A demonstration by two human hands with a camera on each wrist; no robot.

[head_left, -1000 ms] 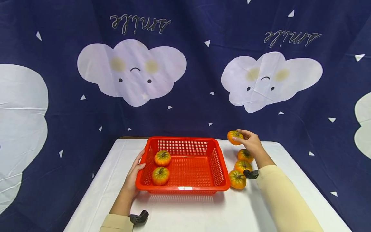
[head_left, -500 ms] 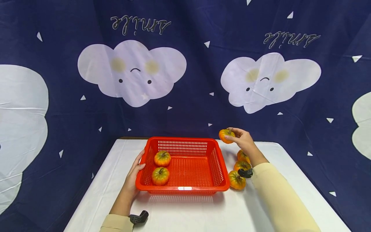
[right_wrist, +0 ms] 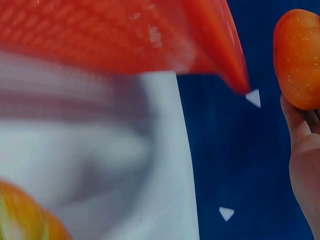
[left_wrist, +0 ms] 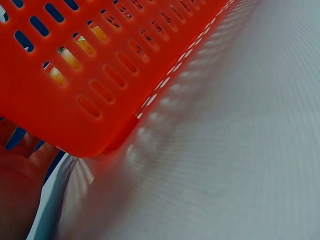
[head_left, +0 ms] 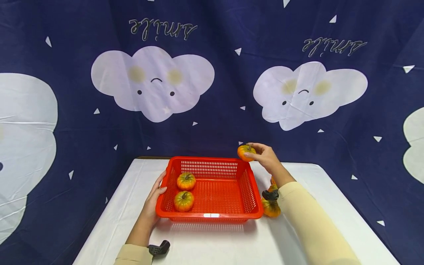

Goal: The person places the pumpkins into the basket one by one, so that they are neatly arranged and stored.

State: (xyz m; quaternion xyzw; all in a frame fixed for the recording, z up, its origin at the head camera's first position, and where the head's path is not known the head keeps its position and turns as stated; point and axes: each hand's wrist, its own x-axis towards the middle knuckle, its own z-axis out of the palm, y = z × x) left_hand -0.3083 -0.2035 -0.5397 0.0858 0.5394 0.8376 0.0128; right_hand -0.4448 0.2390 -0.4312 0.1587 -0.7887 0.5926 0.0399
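Right hand (head_left: 266, 158) has moved left with its mini pumpkin (head_left: 243, 153), from over the row at right to the basket's far right corner; forearm now hides more of that row. Left hand and basket about same place.

Held pumpkin: in the air by that corner, overlapping the rim in head view; right wrist view shows a backdrop gap between corner and pumpkin, so apart. Right thumb and fingers pinch it, thumb on near side.

Red slotted plastic basket (head_left: 238, 215): far rim close to table's far edge, red floor showing from the two pumpkins inside across to the right wall. Those two, rear pumpkin (head_left: 186, 181) and front pumpkin (head_left: 183, 201), sit near left wall, one behind the other.

Left hand (head_left: 153, 195) on basket's left side, fingers fairly straight, spread from thumb, thumb at rim; can't tell how far they reach underneath.

Outside, right: three more, partly covered by wrist and forearm; nearest pumpkin (head_left: 272, 209) just beside basket's near right corner, touching or not unclear. Count: six pumpkins, one basket.

White tablecloth (head_left: 205, 248) shows in front of basket and right of row. Two black wrist devices (head_left: 159, 248), two cream sleeves (head_left: 314, 228). Navy backdrop (head_left: 228, 132): two whole clouds, two cut off by frame sides, "smile" twice, upside down.
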